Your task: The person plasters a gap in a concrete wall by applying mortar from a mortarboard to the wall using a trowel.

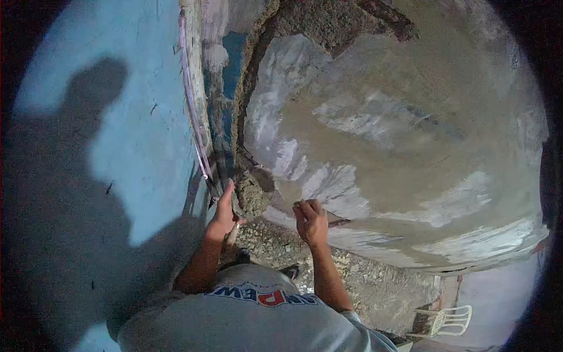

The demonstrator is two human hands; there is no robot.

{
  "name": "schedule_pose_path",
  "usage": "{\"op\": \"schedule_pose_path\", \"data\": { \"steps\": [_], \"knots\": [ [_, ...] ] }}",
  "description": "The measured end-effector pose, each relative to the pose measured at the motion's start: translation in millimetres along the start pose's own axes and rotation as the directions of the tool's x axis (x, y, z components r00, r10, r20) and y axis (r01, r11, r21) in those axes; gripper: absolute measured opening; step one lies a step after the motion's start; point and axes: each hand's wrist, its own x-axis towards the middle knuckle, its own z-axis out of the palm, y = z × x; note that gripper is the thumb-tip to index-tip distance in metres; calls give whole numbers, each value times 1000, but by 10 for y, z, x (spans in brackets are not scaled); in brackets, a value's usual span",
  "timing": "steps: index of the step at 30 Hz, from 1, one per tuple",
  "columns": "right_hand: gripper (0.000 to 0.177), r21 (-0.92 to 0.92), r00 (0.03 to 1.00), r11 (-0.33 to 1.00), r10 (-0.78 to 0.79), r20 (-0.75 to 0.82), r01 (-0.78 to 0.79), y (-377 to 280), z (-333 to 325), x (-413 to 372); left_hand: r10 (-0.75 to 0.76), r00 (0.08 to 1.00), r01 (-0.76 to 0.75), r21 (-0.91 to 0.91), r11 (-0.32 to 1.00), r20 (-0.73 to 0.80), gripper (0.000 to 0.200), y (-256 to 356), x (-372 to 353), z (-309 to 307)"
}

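My left hand is at the lower centre with its thumb pointing up, gripping a tool that carries a lump of wet grey-brown mortar. A pale handle-like piece shows below that hand. To the right, my right hand is closed round a thin, flat trowel-like blade, whose colour nearly matches the wall. Its grip is hidden by my fingers. The blade lies beside the mortar, in front of the patchy plastered wall; whether it touches the wall cannot be told.
A blue wall with a dark shadow stands at the left. Pinkish conduit runs down the corner beside a rough broken plaster edge. Rubble-strewn ground lies below, with a pale plastic chair at the lower right.
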Motion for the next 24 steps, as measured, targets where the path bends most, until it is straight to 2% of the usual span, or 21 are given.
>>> {"op": "schedule_pose_path", "data": {
  "steps": [1, 3, 4, 6, 7, 8, 11, 12, 14, 17, 18, 20, 22, 24],
  "knots": [
    [17, 22, 999, 999, 32, -3, -32, -63, -83, 93, -18, 995, 18, -1, 1000, -98, 82, 161, -183, 214],
    [18, 69, 996, 993, 92, -14, -91, -211, -264, 330, -54, 986, 52, -19, 998, -159, 81, 205, -174, 241],
    [19, 89, 998, 995, 56, -21, -54, -244, -338, 460, 27, 992, -22, -50, 999, 122, 90, -102, 223, -182],
    [20, 92, 996, 991, 95, 2, -94, -410, -509, 703, -33, 998, 35, -27, 999, 51, 83, 78, 27, -12],
    [20, 92, 993, 989, 116, 16, -117, -474, -576, 815, -5, 997, 10, -61, 998, 83, 79, 18, 83, -58],
    [23, 113, 998, 992, 60, 1, -60, -503, -611, 934, 23, 993, -12, -96, 995, 116, 76, -42, 138, -103],
    [26, 173, 994, 979, 113, -8, -110, -580, -589, 1191, -17, 1000, 17, -138, 990, -1, 76, -217, 251, -280],
    [28, 292, 981, 937, 195, 26, -194, -618, -576, 1262, -15, 997, 8, -98, 995, -70, 76, 122, -175, 183],
    [29, 293, 989, 947, 148, -27, -133, -590, -488, 1333, 16, 996, -25, -100, 995, -85, 75, 86, -168, 171],
    [31, 273, 990, 953, 140, -28, -128, -626, -493, 1423, 2, 999, -6, -97, 995, -33, 78, -96, -29, -30],
    [31, 282, 986, 949, 160, -37, -144, -641, -501, 1441, -45, 998, 47, -62, 997, 35, 91, -156, 57, -181],
    [31, 287, 978, 941, 201, -49, -179, -665, -522, 1445, -91, 991, 95, -36, 995, 102, 103, -185, 103, -249],
    [31, 282, 970, 936, 237, -55, -213, -679, -539, 1421, -77, 992, 83, -58, 995, 102, 98, -170, 100, -213],
    [31, 282, 970, 943, 216, -115, -176, -591, -437, 1264, -105, 994, 106, -19, 994, 41, 93, -126, -4, -209]
  ]
}}
